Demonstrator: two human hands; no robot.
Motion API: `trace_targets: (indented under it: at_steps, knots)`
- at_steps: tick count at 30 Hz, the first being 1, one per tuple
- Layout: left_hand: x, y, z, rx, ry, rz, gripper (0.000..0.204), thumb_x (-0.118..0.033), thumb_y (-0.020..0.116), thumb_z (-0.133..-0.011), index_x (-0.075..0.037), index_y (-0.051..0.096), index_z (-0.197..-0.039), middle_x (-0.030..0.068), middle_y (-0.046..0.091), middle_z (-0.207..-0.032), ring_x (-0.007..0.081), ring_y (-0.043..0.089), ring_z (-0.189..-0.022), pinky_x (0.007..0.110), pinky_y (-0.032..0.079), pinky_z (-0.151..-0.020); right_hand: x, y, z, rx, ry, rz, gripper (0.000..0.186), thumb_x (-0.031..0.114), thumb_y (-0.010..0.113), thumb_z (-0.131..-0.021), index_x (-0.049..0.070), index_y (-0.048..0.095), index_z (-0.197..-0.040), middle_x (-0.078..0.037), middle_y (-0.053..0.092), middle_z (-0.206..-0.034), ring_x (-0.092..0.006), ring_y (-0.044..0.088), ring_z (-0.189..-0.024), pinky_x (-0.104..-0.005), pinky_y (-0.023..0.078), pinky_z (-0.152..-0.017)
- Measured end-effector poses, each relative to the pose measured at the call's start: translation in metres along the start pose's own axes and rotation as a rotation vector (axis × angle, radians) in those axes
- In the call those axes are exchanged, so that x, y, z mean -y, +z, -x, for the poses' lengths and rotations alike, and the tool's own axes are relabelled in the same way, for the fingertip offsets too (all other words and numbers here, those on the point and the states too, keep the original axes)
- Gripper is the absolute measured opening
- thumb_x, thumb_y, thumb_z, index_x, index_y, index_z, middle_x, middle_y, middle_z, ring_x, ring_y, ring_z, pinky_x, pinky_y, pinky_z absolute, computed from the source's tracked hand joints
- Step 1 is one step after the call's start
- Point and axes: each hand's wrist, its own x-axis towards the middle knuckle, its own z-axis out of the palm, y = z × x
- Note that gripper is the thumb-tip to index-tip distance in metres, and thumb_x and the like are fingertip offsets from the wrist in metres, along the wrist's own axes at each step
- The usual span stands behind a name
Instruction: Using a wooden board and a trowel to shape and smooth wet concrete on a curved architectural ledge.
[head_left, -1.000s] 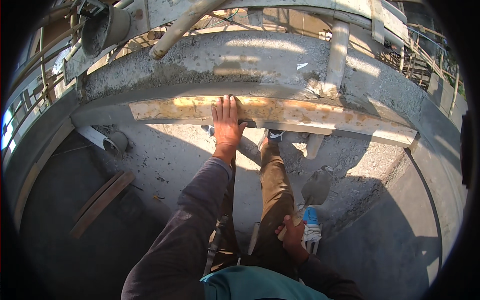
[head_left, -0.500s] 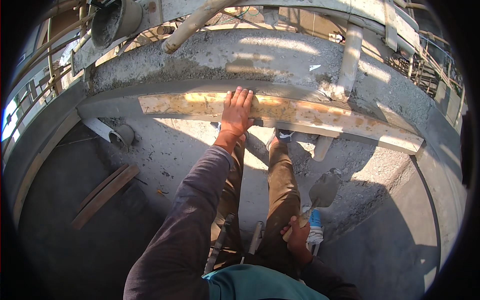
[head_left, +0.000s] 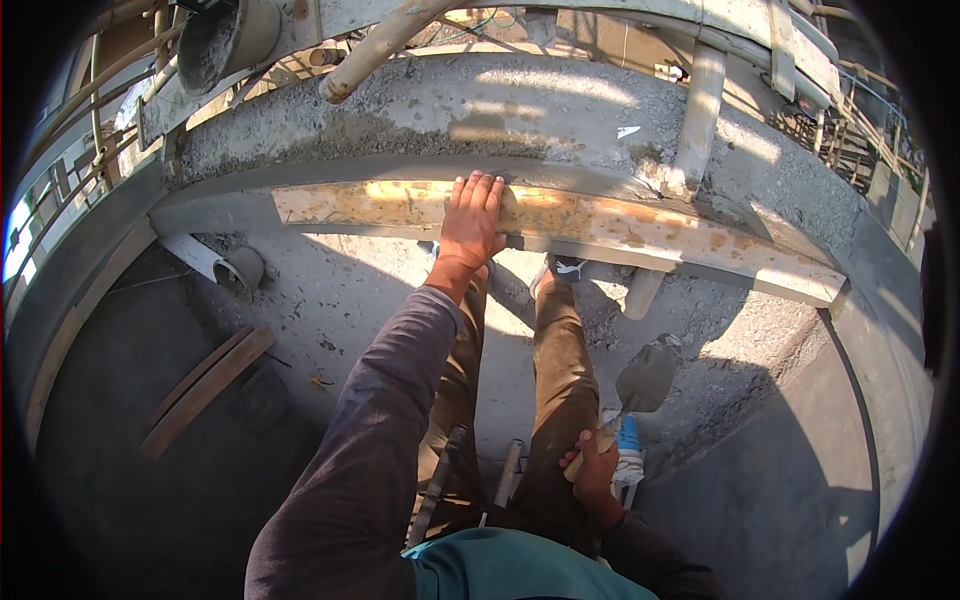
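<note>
A long wooden board (head_left: pixel 585 215) runs along the grey mortar ledge (head_left: pixel 370 173) in front of me. My left hand (head_left: pixel 472 225) lies flat on the board, a little left of its middle, fingers stretched out across its face. Low on the right, my right hand (head_left: pixel 594 470) is wrapped round the wooden handle of a trowel (head_left: pixel 647 382). The trowel's grey blade points away from me, above the rough ground and apart from the board. My feet are partly hidden beneath the board.
Two narrow wooden strips (head_left: pixel 208 390) lie on the dark floor at left. A pipe end (head_left: pixel 240 272) sticks out near the ledge's left corner. Beyond the ledge stand wooden poles (head_left: pixel 703 110) and a mortar-crusted bucket (head_left: pixel 228 45). A blue and white container (head_left: pixel 628 450) sits beside my right hand.
The whole view has shifted very slightly. My left hand stays on the board, and my right hand still grips the trowel in nearly the same place.
</note>
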Motion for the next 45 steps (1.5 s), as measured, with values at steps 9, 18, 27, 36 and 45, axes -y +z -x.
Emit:
trace_targets:
  at_steps: [9, 18, 27, 36, 45]
  knots:
    - [-0.004, -0.003, -0.002, 0.036, -0.034, -0.028, 0.095, -0.030, 0.084, -0.066, -0.007, 0.037, -0.146, 0.0122, 0.040, -0.148, 0.0326, 0.027, -0.144, 0.048, 0.020, -0.119, -0.008, -0.005, -0.006, 0.041, 0.032, 0.002, 0.028, 0.029, 0.070, -0.089, 0.005, 0.056, -0.093, -0.003, 0.055, -0.076, -0.0141, 0.059, -0.055, -0.0309, 0.055, -0.048]
    - [-0.020, -0.005, -0.007, 0.114, -0.113, -0.117, 0.099, -0.033, 0.085, -0.064, -0.004, 0.035, -0.145, 0.0166, 0.036, -0.151, 0.0354, 0.025, -0.144, 0.049, 0.019, -0.118, 0.001, -0.003, -0.001, 0.086, 0.044, 0.006, 0.031, 0.027, 0.071, -0.089, 0.002, 0.056, -0.099, -0.003, 0.059, -0.075, -0.0115, 0.059, -0.060, -0.0282, 0.053, -0.053]
    - [-0.063, 0.012, -0.003, 0.045, -0.492, -0.062, 0.107, -0.055, 0.074, -0.076, 0.000, 0.020, -0.150, 0.0313, 0.023, -0.151, 0.0472, 0.021, -0.141, 0.048, 0.022, -0.116, 0.004, -0.005, 0.000, 0.052, 0.079, 0.122, 0.035, 0.034, 0.072, -0.089, 0.004, 0.054, -0.096, -0.004, 0.061, -0.070, -0.0130, 0.062, -0.056, -0.0286, 0.051, -0.051]
    - [-0.086, 0.002, -0.004, 0.061, -0.245, -0.094, 0.105, -0.042, 0.082, -0.068, -0.009, 0.028, -0.151, 0.0178, 0.019, -0.158, 0.0425, 0.017, -0.145, 0.049, 0.019, -0.118, 0.004, -0.007, 0.000, 0.071, 0.059, 0.067, 0.034, 0.033, 0.071, -0.090, 0.005, 0.054, -0.096, -0.004, 0.061, -0.069, -0.0129, 0.062, -0.056, -0.0280, 0.049, -0.051]
    - [-0.074, 0.013, -0.021, 0.077, 0.037, 0.005, 0.096, -0.026, 0.083, -0.068, -0.011, 0.032, -0.149, 0.0107, 0.033, -0.154, 0.0336, 0.018, -0.147, 0.049, 0.016, -0.120, 0.000, -0.013, -0.005, 0.077, 0.094, 0.082, 0.035, 0.034, 0.071, -0.090, 0.004, 0.055, -0.098, -0.003, 0.061, -0.070, -0.0126, 0.062, -0.058, -0.0282, 0.050, -0.053]
